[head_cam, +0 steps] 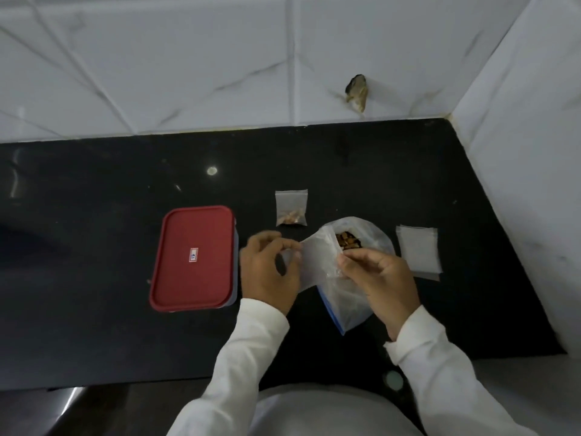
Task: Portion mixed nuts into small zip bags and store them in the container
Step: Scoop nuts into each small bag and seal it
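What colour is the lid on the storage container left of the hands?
Red, with a small white label at its centre; the lid shows plainly in the head view.

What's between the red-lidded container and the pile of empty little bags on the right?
Head view: the left hand and right hand, both pinching a small zip bag, with the big bag of nuts under them.

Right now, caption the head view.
Left hand and right hand pinch a small zip bag over the open nut bag; red-lidded container closed.

Open counter [78, 247] left of the container [193, 258] — tiled walls [220, 73] block back and right.
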Demonstrator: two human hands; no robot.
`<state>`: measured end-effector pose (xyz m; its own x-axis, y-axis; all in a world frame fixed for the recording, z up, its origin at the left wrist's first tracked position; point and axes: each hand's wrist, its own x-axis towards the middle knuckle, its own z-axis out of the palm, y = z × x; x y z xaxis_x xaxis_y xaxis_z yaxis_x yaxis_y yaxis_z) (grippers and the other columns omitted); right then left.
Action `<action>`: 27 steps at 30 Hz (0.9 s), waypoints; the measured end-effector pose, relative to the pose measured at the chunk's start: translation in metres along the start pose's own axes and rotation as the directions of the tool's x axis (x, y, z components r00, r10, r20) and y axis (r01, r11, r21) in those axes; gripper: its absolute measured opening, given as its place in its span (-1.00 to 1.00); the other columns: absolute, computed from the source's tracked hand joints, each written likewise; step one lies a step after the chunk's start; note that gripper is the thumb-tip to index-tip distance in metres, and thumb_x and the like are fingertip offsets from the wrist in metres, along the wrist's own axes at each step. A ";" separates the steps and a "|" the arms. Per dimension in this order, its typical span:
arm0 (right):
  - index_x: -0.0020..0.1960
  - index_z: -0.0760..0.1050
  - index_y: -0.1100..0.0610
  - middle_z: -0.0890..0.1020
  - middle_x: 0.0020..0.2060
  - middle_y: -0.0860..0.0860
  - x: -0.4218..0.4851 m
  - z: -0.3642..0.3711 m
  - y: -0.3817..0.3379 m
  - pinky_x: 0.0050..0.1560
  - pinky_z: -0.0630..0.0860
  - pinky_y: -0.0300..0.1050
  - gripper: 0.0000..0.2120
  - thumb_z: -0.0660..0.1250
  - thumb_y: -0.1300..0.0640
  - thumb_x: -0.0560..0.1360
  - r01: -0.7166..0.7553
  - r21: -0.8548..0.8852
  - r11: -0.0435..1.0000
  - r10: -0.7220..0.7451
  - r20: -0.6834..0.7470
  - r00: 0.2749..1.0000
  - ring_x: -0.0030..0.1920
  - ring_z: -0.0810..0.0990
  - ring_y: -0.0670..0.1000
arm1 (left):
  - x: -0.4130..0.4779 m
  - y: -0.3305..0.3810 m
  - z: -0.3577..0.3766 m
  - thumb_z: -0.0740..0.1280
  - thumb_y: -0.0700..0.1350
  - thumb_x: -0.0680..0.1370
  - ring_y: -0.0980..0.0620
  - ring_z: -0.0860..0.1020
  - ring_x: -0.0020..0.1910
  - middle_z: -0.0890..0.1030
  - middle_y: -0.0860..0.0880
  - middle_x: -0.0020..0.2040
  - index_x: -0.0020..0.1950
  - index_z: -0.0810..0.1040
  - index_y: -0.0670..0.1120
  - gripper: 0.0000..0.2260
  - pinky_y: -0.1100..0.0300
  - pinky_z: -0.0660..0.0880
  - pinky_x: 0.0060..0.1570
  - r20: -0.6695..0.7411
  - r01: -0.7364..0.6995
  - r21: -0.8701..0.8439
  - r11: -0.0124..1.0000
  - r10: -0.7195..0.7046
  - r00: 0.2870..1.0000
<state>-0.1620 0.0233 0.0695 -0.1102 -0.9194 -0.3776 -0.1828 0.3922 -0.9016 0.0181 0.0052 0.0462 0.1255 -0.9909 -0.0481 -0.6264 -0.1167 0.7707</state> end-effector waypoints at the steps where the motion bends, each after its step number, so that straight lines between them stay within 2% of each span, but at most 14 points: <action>1: 0.01 0.63 0.01 0.69 -0.15 -0.13 -0.001 0.005 0.000 -0.07 0.56 -0.31 -0.89 0.42 0.08 0.48 0.072 -0.087 0.994 -0.075 -0.036 0.997 -0.10 0.64 -0.24 | -0.001 -0.001 -0.003 0.41 -0.01 0.48 0.10 0.43 0.14 0.48 0.07 0.19 -0.01 0.63 0.10 -0.89 0.18 0.43 0.08 -0.050 -0.069 0.136 0.988 0.076 0.996; 2: 0.00 0.63 0.01 0.68 -0.15 -0.15 -0.001 0.009 0.000 -0.09 0.55 -0.35 -0.90 0.42 0.08 0.49 0.159 -0.183 0.970 -0.172 -0.062 0.983 -0.10 0.63 -0.25 | -0.003 -0.001 -0.005 0.38 0.08 0.46 0.10 0.43 0.11 0.49 0.07 0.15 0.00 0.63 0.10 -0.84 0.19 0.43 0.03 -0.073 -0.118 0.177 0.977 0.132 0.989; 3: -0.01 0.63 0.02 0.68 -0.16 -0.17 -0.002 0.014 0.001 -0.08 0.54 -0.37 -0.91 0.42 0.08 0.50 0.245 -0.270 0.931 -0.273 -0.070 0.959 -0.10 0.63 -0.24 | -0.004 0.001 -0.008 0.35 0.15 0.45 0.13 0.48 0.04 0.53 0.10 0.07 0.00 0.62 0.10 -0.79 0.22 0.45 -0.02 -0.055 -0.127 0.143 0.982 0.136 0.989; 5: -0.06 0.62 0.03 0.64 -0.21 -0.22 -0.005 0.028 0.003 -0.09 0.54 -0.38 -0.96 0.43 0.09 0.49 0.369 -0.396 0.841 -0.423 -0.057 0.904 -0.16 0.62 -0.24 | -0.005 0.008 -0.012 0.34 0.24 0.44 0.23 0.57 -0.12 0.61 0.16 -0.09 -0.02 0.61 0.10 -0.73 0.26 0.54 -0.10 0.040 -0.027 -0.064 0.998 0.030 0.999; 7: -0.10 0.58 -0.01 0.57 -0.25 -0.26 -0.006 0.042 0.005 -0.11 0.53 -0.34 -0.96 0.43 0.10 0.49 0.402 -0.491 0.773 -0.488 -0.054 0.871 -0.23 0.57 -0.25 | -0.006 0.010 -0.012 0.39 0.21 0.44 0.26 0.61 -0.18 0.65 0.15 -0.18 -0.03 0.62 0.08 -0.75 0.30 0.58 -0.10 0.098 0.093 -0.225 0.970 -0.072 0.993; 9: -0.01 0.59 0.06 0.63 -0.15 -0.10 -0.001 0.055 0.009 -0.04 0.49 -0.29 -0.93 0.39 0.11 0.52 0.338 -0.576 0.744 -0.427 -0.020 0.904 -0.15 0.57 -0.17 | -0.006 0.007 -0.010 0.45 0.14 0.45 0.26 0.62 -0.21 0.67 0.13 -0.22 -0.07 0.64 0.05 -0.81 0.30 0.59 -0.09 0.086 0.134 -0.290 0.948 -0.114 0.990; 11: 0.20 0.51 0.17 0.59 0.09 0.03 0.002 0.065 0.012 0.13 0.33 -0.30 -0.78 0.27 0.13 0.59 0.138 -0.667 0.732 -0.152 0.037 0.988 0.06 0.54 -0.06 | -0.005 0.001 -0.008 0.47 0.07 0.46 0.23 0.64 -0.23 0.68 0.12 -0.25 -0.11 0.64 0.04 -0.88 0.23 0.61 -0.08 0.086 0.162 -0.341 0.926 -0.141 0.986; 12: 0.23 0.49 0.19 0.55 0.07 -0.02 -0.001 0.068 0.012 0.09 0.25 -0.42 -0.76 0.25 0.15 0.60 0.089 -0.654 0.752 -0.100 0.020 0.995 0.07 0.50 -0.08 | -0.004 -0.002 -0.008 0.47 0.03 0.47 0.21 0.64 -0.23 0.68 0.11 -0.26 -0.12 0.64 0.04 -0.91 0.17 0.63 -0.08 0.095 0.178 -0.364 0.914 -0.154 0.984; 15: 0.07 0.59 0.09 0.47 -0.21 -0.25 -0.012 0.073 0.003 -0.06 0.26 -0.63 -0.87 0.37 0.15 0.53 0.252 -0.528 0.811 -0.337 -0.068 0.939 -0.20 0.48 -0.29 | -0.001 -0.011 -0.009 0.45 -0.04 0.50 0.15 0.66 -0.24 0.69 0.09 -0.26 -0.15 0.64 0.06 -0.96 0.04 0.65 -0.07 0.138 0.221 -0.423 0.879 -0.179 0.974; 18: 0.11 0.58 0.00 0.62 -0.13 -0.24 -0.016 0.072 0.000 -0.06 0.42 -0.55 -0.83 0.39 0.10 0.52 0.357 -0.403 0.842 -0.410 -0.050 0.911 -0.08 0.58 -0.32 | 0.000 -0.014 -0.012 0.45 -0.08 0.51 0.09 0.68 -0.21 0.70 0.05 -0.24 -0.14 0.67 0.03 -0.96 0.05 0.65 -0.09 0.199 0.272 -0.493 0.826 -0.197 0.960; 21: 0.14 0.56 -0.03 0.66 -0.10 -0.19 -0.013 0.072 -0.001 -0.05 0.51 -0.43 -0.81 0.37 0.11 0.53 0.321 -0.274 0.907 -0.347 -0.049 0.937 -0.05 0.62 -0.28 | 0.001 -0.012 -0.018 0.44 -0.14 0.51 0.04 0.69 -0.19 0.71 -0.01 -0.22 -0.11 0.69 -0.05 -0.97 0.19 0.63 -0.14 0.261 0.311 -0.570 0.760 -0.191 0.946; 24: 0.10 0.60 -0.02 0.68 -0.12 -0.16 -0.011 0.071 0.001 -0.05 0.56 -0.35 -0.85 0.33 0.12 0.56 0.304 -0.228 0.925 -0.322 -0.048 0.945 -0.07 0.65 -0.23 | 0.001 -0.013 -0.019 0.45 -0.16 0.49 0.01 0.69 -0.18 0.72 -0.04 -0.20 -0.11 0.69 -0.06 -0.97 0.23 0.61 -0.15 0.284 0.322 -0.602 0.731 -0.181 0.942; 27: 0.06 0.61 -0.03 0.69 -0.13 -0.16 -0.008 0.066 0.001 -0.04 0.58 -0.31 -0.86 0.33 0.00 0.54 0.252 -0.242 0.937 -0.268 -0.035 0.963 -0.07 0.65 -0.22 | -0.001 -0.015 -0.018 0.46 -0.16 0.48 0.07 0.68 -0.20 0.71 0.01 -0.21 -0.13 0.69 0.00 -0.95 0.26 0.61 -0.15 0.252 0.253 -0.551 0.795 -0.131 0.959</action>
<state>-0.0971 0.0291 0.0574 -0.0915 -0.9892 -0.1142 -0.4351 0.1429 -0.8890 0.0412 0.0088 0.0458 0.0086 -0.9517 -0.3071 -0.0424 -0.3071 0.9507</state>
